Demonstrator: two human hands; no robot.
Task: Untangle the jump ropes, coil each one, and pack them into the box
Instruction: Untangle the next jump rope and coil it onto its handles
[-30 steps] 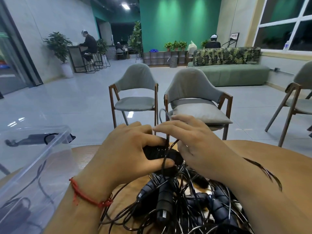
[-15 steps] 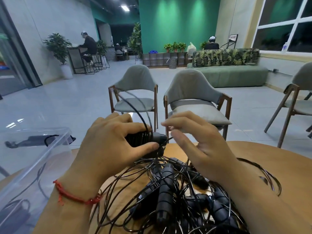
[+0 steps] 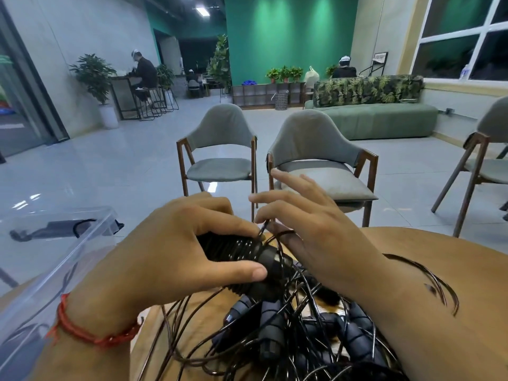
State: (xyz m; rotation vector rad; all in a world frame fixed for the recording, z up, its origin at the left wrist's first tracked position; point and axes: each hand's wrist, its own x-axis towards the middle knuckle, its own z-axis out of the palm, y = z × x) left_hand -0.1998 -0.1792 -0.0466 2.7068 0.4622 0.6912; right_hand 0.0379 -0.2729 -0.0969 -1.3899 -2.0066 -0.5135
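A tangle of black jump ropes (image 3: 288, 339), thin cords and several dark handles, lies on the round wooden table (image 3: 472, 273) in front of me. My left hand (image 3: 176, 259), with a red string at the wrist, grips a pair of black handles (image 3: 244, 257) with cord wound around them, held just above the pile. My right hand (image 3: 308, 224) is beside the handles' end, pinching a thin black cord (image 3: 262, 229) between thumb and fingers, other fingers spread. A clear plastic box (image 3: 46, 273) stands at the left, its contents hard to make out.
Two grey chairs with wooden legs (image 3: 220, 160) (image 3: 319, 166) stand just beyond the table's far edge. Another chair (image 3: 483, 166) is at the right. A loose loop of cord (image 3: 428, 281) lies on the table past my right forearm. People sit far back in the room.
My left hand lifted the handles off the pile, then brought them slightly lower and nearer. My right hand let go of the handles, opened its fingers, and now pinches the cord.
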